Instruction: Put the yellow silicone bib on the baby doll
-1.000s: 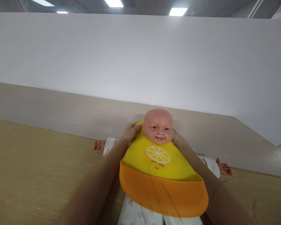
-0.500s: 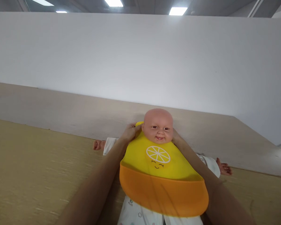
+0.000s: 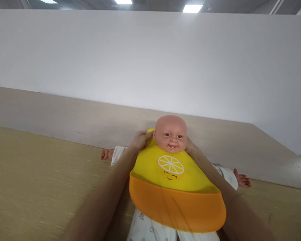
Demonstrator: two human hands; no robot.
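Observation:
A baby doll [image 3: 171, 131] in white patterned clothes lies on its back, its arms spread to the sides. Over its chest lies a yellow bib [image 3: 150, 164] with a lemon-slice print and an orange catch pocket [image 3: 175, 207]. At the left of the doll's neck, my left hand [image 3: 140, 140] is closed on the yellow neck strap of the bib. My right hand [image 3: 190, 146] reaches behind the other side of the neck. Its fingers are hidden by the doll's head, and what they hold cannot be seen.
The doll rests on a yellowish wood-grain surface [image 3: 40, 177]. Beyond it runs a paler, greyish strip [image 3: 72, 113], and a white wall or partition [image 3: 140, 60] rises behind that. Ceiling lights show at the top.
The whole view has shifted very slightly. Both hands stay at the doll's neck, and the bib lies as before.

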